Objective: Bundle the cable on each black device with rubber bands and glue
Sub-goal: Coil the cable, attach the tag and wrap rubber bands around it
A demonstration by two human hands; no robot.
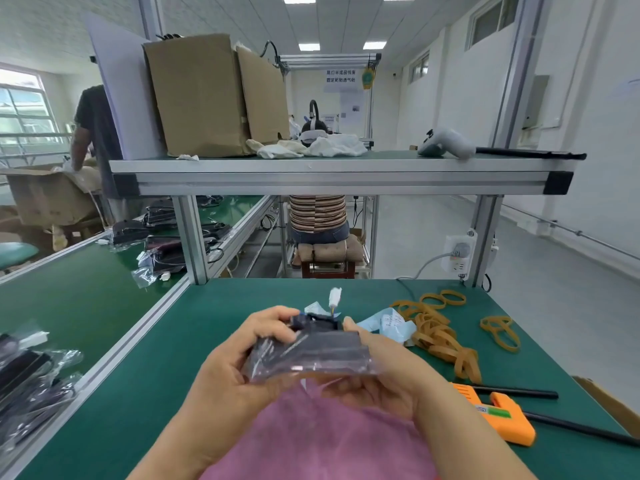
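L hand (239,362) + R hand (388,368) over counter (138,375), fingers (273,323) of both curled round clear bag (277,372) | bag holds 1 black device (322,344), cable end (335,295) poking out top | 1 orange glue gun (502,417) to R | rubber bands (440,334) heaped beyond, count unclear | far: 2 cardboard boxes (197,98) on shelf (346,166), contents not visible

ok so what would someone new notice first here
First, the two hands at centre: the left hand and right hand both grip a black device in a clear bag above the green table. Next, the heap of tan rubber bands to their right, and the orange glue gun lying nearer, at lower right.
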